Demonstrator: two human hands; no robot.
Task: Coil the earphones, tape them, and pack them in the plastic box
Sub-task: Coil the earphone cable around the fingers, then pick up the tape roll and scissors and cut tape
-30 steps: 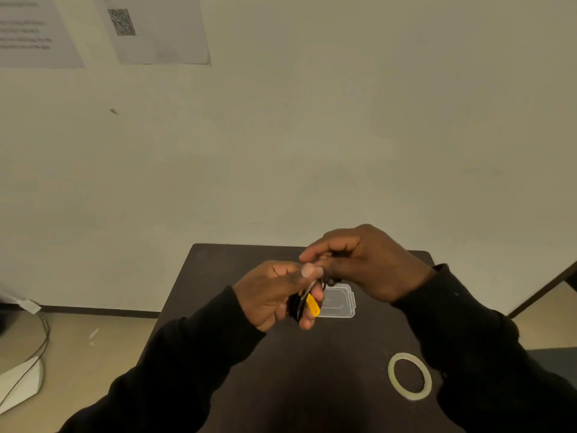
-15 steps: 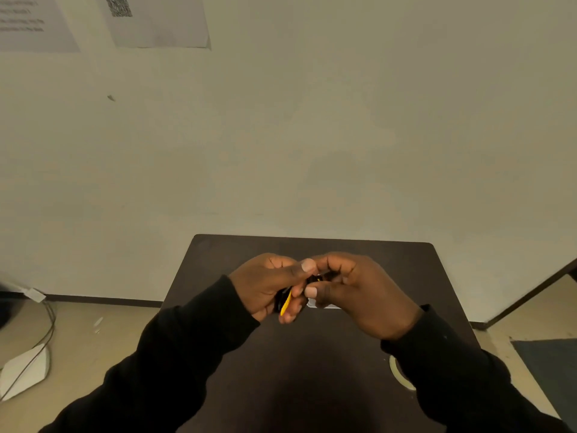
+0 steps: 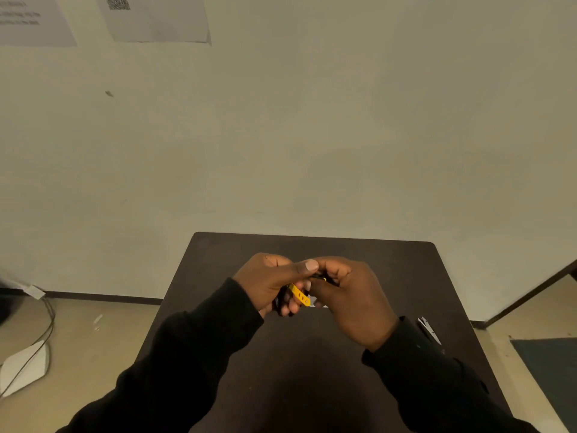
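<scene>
Both hands meet above the middle of the dark table (image 3: 312, 354). My left hand (image 3: 268, 281) grips a small black bundle of coiled earphones (image 3: 282, 303) with a yellow strip (image 3: 299, 294) sticking out between the fingers. My right hand (image 3: 349, 300) is closed on the same bundle from the right, and a bit of black cable with a yellow dot (image 3: 323, 278) shows near its thumb. The clear plastic box (image 3: 320, 305) is almost fully hidden under the hands; only a pale sliver shows. The tape roll is hidden behind my right sleeve.
Small scissors (image 3: 429, 329) lie on the table by my right sleeve. A wall stands just behind the table, with two papers (image 3: 156, 17) on it. On the floor at left lie a white object and cables (image 3: 28, 367). A dark mat (image 3: 552, 373) is at right.
The camera tilted down and the hands moved closer together over the plastic box, hiding it. The tape roll went out of sight behind my right sleeve. The yellow strip turned in my left hand.
</scene>
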